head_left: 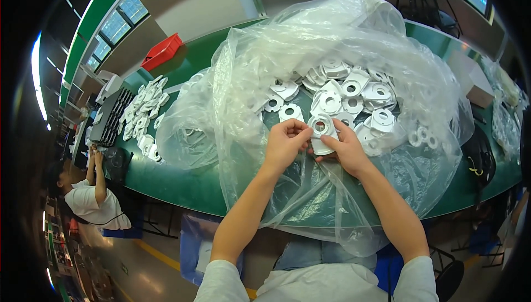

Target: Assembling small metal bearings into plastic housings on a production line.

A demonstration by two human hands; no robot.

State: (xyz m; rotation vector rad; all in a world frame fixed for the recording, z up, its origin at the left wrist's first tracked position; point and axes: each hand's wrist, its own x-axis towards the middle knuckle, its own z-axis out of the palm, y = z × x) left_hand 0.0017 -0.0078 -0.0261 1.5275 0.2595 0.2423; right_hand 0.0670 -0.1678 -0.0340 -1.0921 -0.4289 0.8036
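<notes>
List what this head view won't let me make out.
- Underside of the white part: faces away from the camera, screened by the part itself.
- Some fingertips of the left hand and right hand: behind that part.
- Lowest pieces in the pile: covered by those above.
- What the co-worker's hands hold, if anything: too small.
- Right side of the blue crate: behind the left arm.

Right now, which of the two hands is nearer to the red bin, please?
Left. The left hand is at the left edge of the white part, on the bin's side; the right hand holds the part's right side, farther away.
</notes>
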